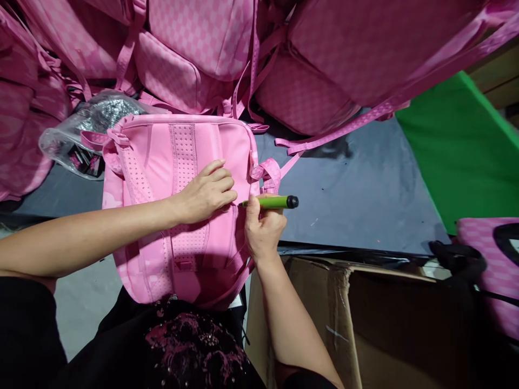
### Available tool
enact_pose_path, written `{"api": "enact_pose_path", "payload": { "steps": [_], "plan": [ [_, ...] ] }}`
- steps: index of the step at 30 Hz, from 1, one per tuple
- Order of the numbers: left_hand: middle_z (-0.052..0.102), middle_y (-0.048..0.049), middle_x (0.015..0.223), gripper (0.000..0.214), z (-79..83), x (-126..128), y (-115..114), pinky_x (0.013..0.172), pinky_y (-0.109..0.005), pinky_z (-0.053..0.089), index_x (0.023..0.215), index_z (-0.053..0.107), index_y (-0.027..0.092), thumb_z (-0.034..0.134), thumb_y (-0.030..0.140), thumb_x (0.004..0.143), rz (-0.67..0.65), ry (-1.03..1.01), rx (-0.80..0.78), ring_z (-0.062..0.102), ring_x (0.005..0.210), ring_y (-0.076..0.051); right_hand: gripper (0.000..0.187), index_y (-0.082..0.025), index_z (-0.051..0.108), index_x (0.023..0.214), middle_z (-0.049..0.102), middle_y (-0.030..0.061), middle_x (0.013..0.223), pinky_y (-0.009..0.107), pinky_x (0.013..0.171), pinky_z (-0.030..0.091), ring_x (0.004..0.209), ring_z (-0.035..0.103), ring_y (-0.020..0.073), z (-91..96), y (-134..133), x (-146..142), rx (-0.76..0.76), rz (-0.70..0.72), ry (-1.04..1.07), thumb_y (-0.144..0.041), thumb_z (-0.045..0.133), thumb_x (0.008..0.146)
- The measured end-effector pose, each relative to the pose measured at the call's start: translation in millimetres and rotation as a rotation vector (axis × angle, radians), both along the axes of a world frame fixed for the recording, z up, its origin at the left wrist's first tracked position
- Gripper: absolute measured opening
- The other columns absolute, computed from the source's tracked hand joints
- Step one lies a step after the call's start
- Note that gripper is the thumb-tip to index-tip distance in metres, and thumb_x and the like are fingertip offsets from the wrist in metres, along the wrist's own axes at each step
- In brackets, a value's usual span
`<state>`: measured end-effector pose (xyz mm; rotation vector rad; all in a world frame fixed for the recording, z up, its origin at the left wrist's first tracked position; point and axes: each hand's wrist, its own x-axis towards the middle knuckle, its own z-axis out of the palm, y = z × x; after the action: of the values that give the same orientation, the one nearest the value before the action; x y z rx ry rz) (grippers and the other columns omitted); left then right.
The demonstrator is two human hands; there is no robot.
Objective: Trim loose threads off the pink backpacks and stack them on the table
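Observation:
A pink backpack (233, 146) lies with its padded back panel and shoulder straps facing up, partly over the table edge and against my lap. My left hand (208, 189) rests on the panel with its fingers curled, gripping or pressing the fabric near a seam; the thumb is mostly hidden. In my right hand (265, 227) is a green pen-shaped tool (275, 202) with a black rear end, held between thumb and fingers. Its dark, narrow tip points left at the panel beside my left fingertips. I cannot tell whether the tip touches the fabric.
Several pink checked backpacks (203, 38) stand across the back of the grey table (344, 189). A clear plastic bag (60, 140) with small dark items lies at left. An open cardboard box (336, 308) stands below right. A green panel (466, 156) and another pink bag (478, 232) are at right.

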<state>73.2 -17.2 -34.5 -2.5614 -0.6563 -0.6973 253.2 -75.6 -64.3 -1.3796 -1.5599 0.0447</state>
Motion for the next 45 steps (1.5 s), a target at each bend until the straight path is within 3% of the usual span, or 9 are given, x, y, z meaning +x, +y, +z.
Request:
{"api": "enact_pose_path", "payload": {
  "steps": [12,24,29,32,36,41,43,45],
  "plan": [
    [0.062,-0.0018,0.079,0.018,1.5,-0.5,-0.4,0.110,-0.044,0.041,0.081,0.062,0.021,0.055,0.022,0.097,-0.002,0.008,-0.033,0.054,0.090,-0.020,0.033,-0.019,0.064,0.086,0.071,0.0073,0.076,0.034,0.069,0.052,0.067,0.067,0.0210,3.1,0.1,3.3,-0.071,0.024,0.016,-0.045,0.049,0.100],
    [0.065,-0.0024,0.082,0.013,5.2,0.1,-0.8,0.111,-0.044,0.036,0.082,0.063,0.020,0.064,0.026,0.093,0.030,0.068,-0.062,0.056,0.091,-0.021,0.029,-0.019,0.065,0.082,0.071,0.0066,0.078,0.033,0.069,0.053,0.068,0.067,0.0199,3.7,-0.7,1.7,0.015,0.026,0.046,-0.039,0.053,0.099],
    [0.065,-0.0042,0.078,0.008,21.8,-0.3,8.8,0.097,-0.042,0.040,0.081,0.063,0.018,0.066,0.019,0.088,-0.047,0.161,-0.072,0.056,0.082,-0.022,0.029,-0.020,0.063,0.080,0.071,0.0067,0.078,0.034,0.070,0.055,0.071,0.068,0.0207,4.2,-4.4,1.8,0.008,0.057,0.088,-0.042,0.055,0.097],
    [0.064,-0.0037,0.075,0.011,43.5,-7.5,7.1,0.080,-0.037,0.040,0.079,0.061,0.019,0.061,0.013,0.089,-0.104,0.252,-0.054,0.054,0.073,-0.020,0.026,-0.019,0.061,0.090,0.069,0.0035,0.077,0.032,0.063,0.056,0.062,0.067,0.0175,11.5,-17.5,2.8,-0.071,0.113,0.333,-0.044,0.059,0.096],
    [0.065,-0.0028,0.077,0.018,89.9,-27.2,-32.7,0.076,-0.036,0.038,0.079,0.058,0.020,0.052,0.018,0.096,-0.001,0.252,0.011,0.054,0.073,-0.018,0.026,-0.022,0.055,0.104,0.070,-0.0005,0.077,0.029,0.055,0.058,0.055,0.068,0.0154,42.4,-45.0,1.0,-0.079,0.336,0.702,-0.045,0.063,0.095],
    [0.061,-0.0026,0.072,0.030,157.0,-43.9,-133.7,0.069,-0.038,0.037,0.076,0.057,0.021,0.041,0.022,0.102,0.178,0.172,0.099,0.053,0.068,-0.018,0.024,-0.024,0.064,0.101,0.068,0.0005,0.080,0.026,0.045,0.055,0.053,0.067,0.0150,110.8,-78.4,-0.7,0.116,0.524,0.675,-0.046,0.068,0.091],
    [0.061,-0.0031,0.072,0.032,169.7,-42.7,-170.6,0.064,-0.038,0.035,0.077,0.058,0.022,0.040,0.026,0.103,0.242,0.111,0.100,0.053,0.068,-0.018,0.023,-0.024,0.068,0.097,0.068,0.0018,0.085,0.025,0.044,0.054,0.055,0.067,0.0146,134.5,-84.9,1.3,0.204,0.585,0.642,-0.045,0.072,0.089],
    [0.060,-0.0041,0.073,0.032,164.5,-38.1,-192.6,0.060,-0.038,0.033,0.079,0.060,0.021,0.041,0.031,0.104,0.291,0.041,0.093,0.053,0.068,-0.019,0.022,-0.024,0.070,0.097,0.069,0.0025,0.085,0.026,0.045,0.054,0.058,0.068,0.0151,145.7,-83.8,3.4,0.204,0.671,0.588,-0.044,0.074,0.087]
  ]
}}
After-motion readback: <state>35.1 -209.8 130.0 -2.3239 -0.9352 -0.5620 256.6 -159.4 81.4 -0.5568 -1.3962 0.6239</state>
